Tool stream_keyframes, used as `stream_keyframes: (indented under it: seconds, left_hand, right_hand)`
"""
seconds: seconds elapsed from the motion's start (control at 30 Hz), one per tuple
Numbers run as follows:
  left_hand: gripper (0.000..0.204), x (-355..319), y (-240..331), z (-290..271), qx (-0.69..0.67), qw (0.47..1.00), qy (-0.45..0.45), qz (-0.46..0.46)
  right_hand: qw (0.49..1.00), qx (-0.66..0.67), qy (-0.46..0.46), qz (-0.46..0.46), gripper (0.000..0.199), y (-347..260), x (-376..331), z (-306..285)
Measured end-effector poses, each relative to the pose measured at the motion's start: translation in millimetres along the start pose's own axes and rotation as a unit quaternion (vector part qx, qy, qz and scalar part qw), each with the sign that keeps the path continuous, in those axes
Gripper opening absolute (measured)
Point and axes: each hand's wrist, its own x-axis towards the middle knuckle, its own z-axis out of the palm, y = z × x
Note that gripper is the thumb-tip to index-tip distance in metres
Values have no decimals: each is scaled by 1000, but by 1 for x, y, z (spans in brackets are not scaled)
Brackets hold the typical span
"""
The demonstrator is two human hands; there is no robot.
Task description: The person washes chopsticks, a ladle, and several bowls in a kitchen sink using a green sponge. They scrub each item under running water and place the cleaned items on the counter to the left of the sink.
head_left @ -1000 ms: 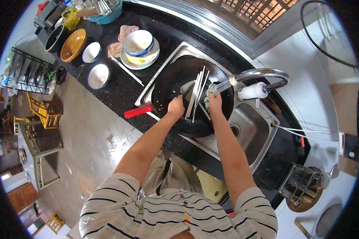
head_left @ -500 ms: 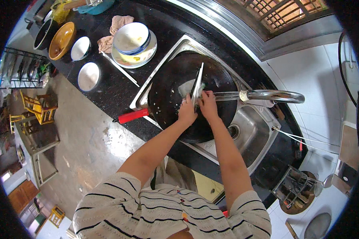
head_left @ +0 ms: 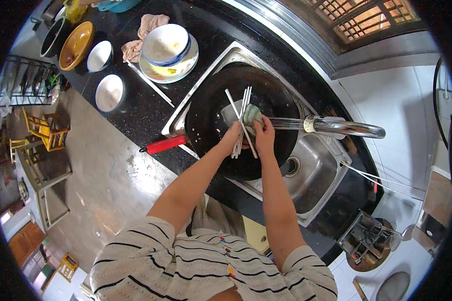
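Several pale chopsticks [head_left: 241, 118] fill the curled left hand [head_left: 231, 137]; the right hand [head_left: 264, 134] pinches a green cloth [head_left: 252, 114].

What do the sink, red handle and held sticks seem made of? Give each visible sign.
Sink: likely stainless steel, satiny; grey sheen, bright highlights.
Red handle: probably plastic, smooth; even, saturated colour.
Held sticks: possibly metal or plastic, smooth; pale, straight, too small to settle.

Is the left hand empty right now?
No: the left hand holds several pale chopsticks above the dark wok.
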Motion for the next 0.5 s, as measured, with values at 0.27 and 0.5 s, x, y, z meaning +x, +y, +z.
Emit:
stream_keyframes:
  seconds: [0.27,0.5]
  left_hand:
    - [48,6,-6,-3,-39,999,7,-4]
    - [42,7,-12,-15,371,904,105,185]
  right_hand:
    - [977,-142,33,-157,26,-15,-3,1]
    - [951,-286,86,-84,36,6,5,-7]
